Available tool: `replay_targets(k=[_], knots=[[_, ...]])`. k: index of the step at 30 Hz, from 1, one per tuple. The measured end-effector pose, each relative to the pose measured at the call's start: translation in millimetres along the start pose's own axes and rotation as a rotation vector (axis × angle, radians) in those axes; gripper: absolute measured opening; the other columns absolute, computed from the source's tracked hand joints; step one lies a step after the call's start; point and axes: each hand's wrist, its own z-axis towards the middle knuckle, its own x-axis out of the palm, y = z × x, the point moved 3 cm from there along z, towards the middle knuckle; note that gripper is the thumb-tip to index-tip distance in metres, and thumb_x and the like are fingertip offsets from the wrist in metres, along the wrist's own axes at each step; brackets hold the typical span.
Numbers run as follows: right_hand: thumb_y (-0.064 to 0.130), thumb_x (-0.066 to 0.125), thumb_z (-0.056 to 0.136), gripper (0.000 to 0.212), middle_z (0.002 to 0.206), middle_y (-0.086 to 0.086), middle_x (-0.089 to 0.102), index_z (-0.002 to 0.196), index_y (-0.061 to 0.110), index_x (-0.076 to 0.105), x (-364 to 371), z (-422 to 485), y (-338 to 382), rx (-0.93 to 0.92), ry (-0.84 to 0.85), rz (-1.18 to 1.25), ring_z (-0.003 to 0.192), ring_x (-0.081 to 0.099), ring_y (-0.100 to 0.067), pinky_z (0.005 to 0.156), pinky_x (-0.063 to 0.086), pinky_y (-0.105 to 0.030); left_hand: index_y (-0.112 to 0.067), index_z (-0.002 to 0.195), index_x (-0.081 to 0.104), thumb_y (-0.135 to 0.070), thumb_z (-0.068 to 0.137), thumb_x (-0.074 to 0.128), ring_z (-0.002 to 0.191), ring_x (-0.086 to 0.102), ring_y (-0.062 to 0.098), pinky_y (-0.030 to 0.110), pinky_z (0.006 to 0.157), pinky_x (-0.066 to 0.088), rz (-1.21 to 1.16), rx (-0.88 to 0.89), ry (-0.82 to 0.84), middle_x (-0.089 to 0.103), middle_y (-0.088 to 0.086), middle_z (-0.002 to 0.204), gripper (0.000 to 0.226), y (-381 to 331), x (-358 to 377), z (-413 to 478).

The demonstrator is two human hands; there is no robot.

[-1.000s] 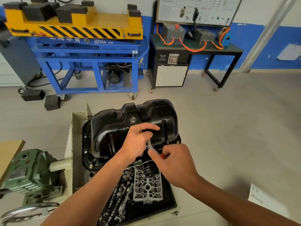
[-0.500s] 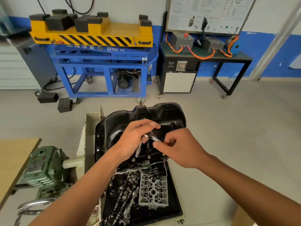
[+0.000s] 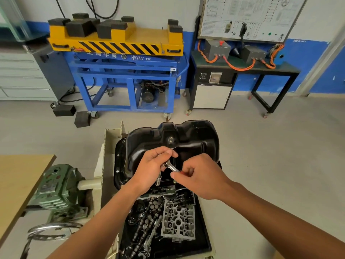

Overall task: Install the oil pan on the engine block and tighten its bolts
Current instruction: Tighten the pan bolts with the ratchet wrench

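Left hand (image 3: pixel 149 171) grips the chrome ratchet (image 3: pixel 171 167) at its head, right hand (image 3: pixel 203 176) pinches the handle, which is mostly hidden. Socket (image 3: pixel 158 181) stands at the near flange of the glossy black stamped oil pan (image 3: pixel 196 139), beyond the parts tray (image 3: pixel 204 225).

The glossy black oil pan (image 3: pixel 196 141) sits mouth down, sump up, its flange level. A silver drain plug (image 3: pixel 170 140) shows on its twelve o'clock wall. At the six o'clock flange stands a bolt (image 3: pixel 175 182), with a chrome ratchet (image 3: pixel 170 167) angled down just beside it.
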Motion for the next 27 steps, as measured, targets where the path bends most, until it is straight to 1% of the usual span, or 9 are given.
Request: replay_targets(k=[4, 6, 9, 13, 15, 18, 20, 22, 27], knots=[[0.054, 0.059, 0.085, 0.053, 0.046, -0.003, 0.061, 0.054, 0.012, 0.059, 6.4, -5.5, 8.4, 0.002, 0.129, 0.040, 0.042, 0.058, -0.017, 0.057, 0.056, -0.041, -0.023, 0.080, 0.076, -0.025, 0.096, 0.054, 0.059, 0.040, 0.007, 0.017, 0.058, 0.036, 0.042, 0.029, 0.005, 0.045, -0.004, 0.059, 0.027, 1.4, 4.6, 0.4], [0.052, 0.062, 0.085, 0.053, 0.047, -0.007, 0.058, 0.052, 0.010, 0.058, 12.7, -6.8, 16.7, -0.004, 0.149, 0.049, 0.041, 0.052, -0.020, 0.054, 0.053, -0.043, -0.018, 0.083, 0.075, -0.020, 0.098, 0.054, 0.062, 0.042, 0.007, 0.018, 0.061, 0.037, 0.054, 0.037, -0.008, 0.050, -0.005, 0.061, 0.026, 4.3, 3.9, -0.4], [0.051, 0.063, 0.086, 0.055, 0.048, -0.010, 0.052, 0.053, 0.007, 0.057, 23.2, -5.2, 29.5, 0.000, 0.166, 0.079, 0.040, 0.041, -0.015, 0.050, 0.047, -0.042, -0.017, 0.086, 0.075, -0.029, 0.093, 0.053, 0.057, 0.043, 0.005, 0.016, 0.058, 0.038, 0.042, 0.034, -0.047, 0.049, -0.008, 0.057, 0.026, 7.6, -0.7, -2.7], [0.048, 0.068, 0.086, 0.055, 0.048, -0.006, 0.047, 0.058, 0.002, 0.060, 24.9, 2.3, 33.3, 0.013, 0.241, 0.127, 0.043, 0.040, -0.015, 0.050, 0.039, -0.035, -0.017, 0.088, 0.074, -0.032, 0.094, 0.050, 0.051, 0.037, 0.011, 0.021, 0.052, 0.033, 0.032, 0.005, -0.067, 0.041, 0.004, 0.056, 0.029, 9.8, -10.6, -5.4], [0.049, 0.070, 0.085, 0.053, 0.047, -0.002, 0.046, 0.058, 0.004, 0.062, 18.5, 4.4, 30.3, -0.010, 0.312, 0.081, 0.042, 0.039, -0.013, 0.050, 0.037, -0.028, -0.013, 0.090, 0.072, -0.032, 0.094, 0.049, 0.053, 0.034, 0.014, 0.025, 0.052, 0.030, -0.007, -0.017, -0.063, 0.037, 0.009, 0.057, 0.030, 12.4, -13.3, -7.0], [0.054, 0.070, 0.080, 0.043, 0.050, 0.000, 0.057, 0.058, 0.017, 0.069, -3.1, 6.9, 24.7, -0.044, 0.386, -0.114, 0.045, 0.047, -0.008, 0.053, 0.048, -0.032, -0.015, 0.094, 0.073, -0.030, 0.093, 0.050, 0.054, 0.037, 0.011, 0.022, 0.053, 0.034, -0.054, -0.036, -0.033, 0.045, 0.000, 0.059, 0.028, 15.9, -12.5, -10.2], [0.051, 0.071, 0.079, 0.034, 0.053, 0.005, 0.062, 0.056, 0.027, 0.070, -19.8, 13.1, 22.7, -0.067, 0.354, -0.262, 0.051, 0.056, -0.006, 0.058, 0.053, -0.032, -0.019, 0.100, 0.074, -0.035, 0.092, 0.051, 0.057, 0.041, 0.010, 0.022, 0.054, 0.034, -0.029, -0.062, -0.022, 0.047, 0.002, 0.065, 0.029, 17.9, -11.4, -10.0], [0.046, 0.072, 0.082, 0.022, 0.059, 0.006, 0.065, 0.068, 0.029, 0.074, -33.1, 20.7, 24.6, -0.090, 0.258, -0.386, 0.058, 0.060, -0.010, 0.062, 0.053, -0.031, -0.024, 0.106, 0.075, -0.040, 0.093, 0.051, 0.060, 0.040, 0.011, 0.024, 0.057, 0.034, 0.019, -0.087, -0.029, 0.043, 0.009, 0.071, 0.031, 17.5, -11.4, -9.4], [0.031, 0.058, 0.098, 0.017, 0.082, 0.002, 0.061, 0.085, 0.024, 0.067, -36.5, 37.0, 29.8, -0.163, 0.076, -0.581, 0.075, 0.059, -0.024, 0.062, 0.048, -0.035, -0.025, 0.118, 0.070, -0.040, 0.098, 0.048, 0.056, 0.034, 0.013, 0.020, 0.057, 0.033, 0.048, -0.066, 0.041, 0.039, 0.001, 0.060, 0.034, 11.7, -11.7, -3.8]])
